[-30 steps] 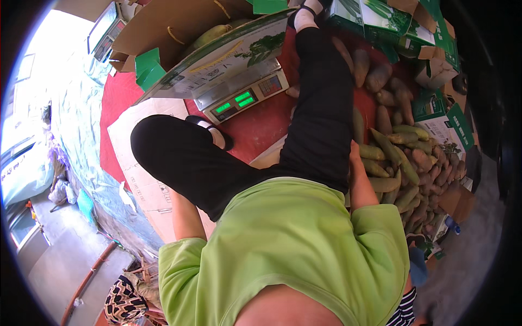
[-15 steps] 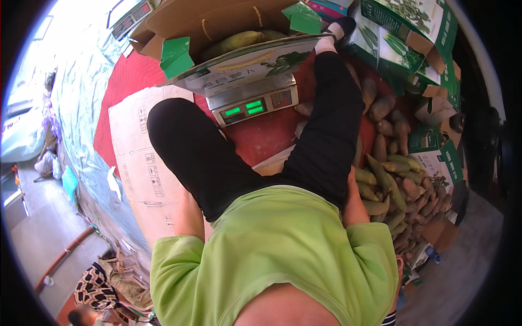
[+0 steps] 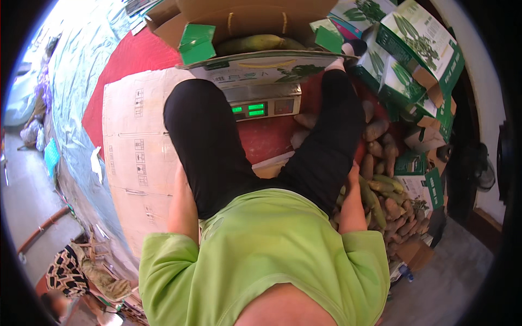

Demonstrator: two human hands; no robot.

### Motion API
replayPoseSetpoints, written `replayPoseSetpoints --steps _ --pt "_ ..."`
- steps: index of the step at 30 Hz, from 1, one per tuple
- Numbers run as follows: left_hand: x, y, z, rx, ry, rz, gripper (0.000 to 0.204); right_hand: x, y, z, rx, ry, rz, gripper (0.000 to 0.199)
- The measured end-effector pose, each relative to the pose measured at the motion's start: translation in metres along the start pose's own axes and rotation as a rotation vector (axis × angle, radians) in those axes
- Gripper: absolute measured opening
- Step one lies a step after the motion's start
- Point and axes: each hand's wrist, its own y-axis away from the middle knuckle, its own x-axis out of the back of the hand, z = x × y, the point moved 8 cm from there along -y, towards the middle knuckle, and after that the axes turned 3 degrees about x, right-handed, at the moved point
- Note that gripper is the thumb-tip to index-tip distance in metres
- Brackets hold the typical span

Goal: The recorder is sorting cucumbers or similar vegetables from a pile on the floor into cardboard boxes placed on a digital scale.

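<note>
I look down on my own green shirt and black trousers, seated on the floor. My left hand (image 3: 180,175) is down beside my left thigh on a flattened cardboard sheet (image 3: 133,141); its fingers are hidden by the leg. My right hand (image 3: 354,175) sits low between my right thigh and a pile of brown and green long produce (image 3: 380,190); its fingers are hidden too. In front of my knees stands a scale (image 3: 261,106) with a green lit display, carrying an open cardboard box (image 3: 255,16) that holds yellow-green produce (image 3: 255,42).
Green-and-white printed cartons (image 3: 418,60) are stacked at the upper right. A red mat (image 3: 133,60) lies under the scale and cardboard. Pale plastic sheeting (image 3: 76,98) covers the ground on the left, with a paved strip beyond it.
The view has swung, so the scale and box now sit higher and more central. Both arms have stayed down at my sides.
</note>
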Motion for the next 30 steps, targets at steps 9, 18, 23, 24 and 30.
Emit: replayPoseSetpoints --steps 9,18,23,24,30 --pt "0.008 0.025 -0.040 0.167 0.242 -0.008 0.034 -0.008 -0.037 -0.285 0.119 -0.238 -0.005 0.031" --pt "-0.014 0.011 -0.047 0.304 0.306 -0.033 0.027 -0.123 -0.064 -0.413 0.157 -0.208 -0.281 0.043" --pt "0.010 -0.016 -0.099 0.343 0.454 -0.116 0.027 -0.188 -0.059 -0.436 0.073 -0.320 -0.439 0.047" --pt "0.009 -0.020 -0.103 0.348 0.460 -0.119 0.027 -0.189 -0.062 -0.436 0.074 -0.312 -0.437 0.047" --pt "0.013 -0.034 -0.015 -0.006 0.254 0.079 0.035 -0.188 -0.069 -0.438 0.063 -0.309 -0.479 0.045"
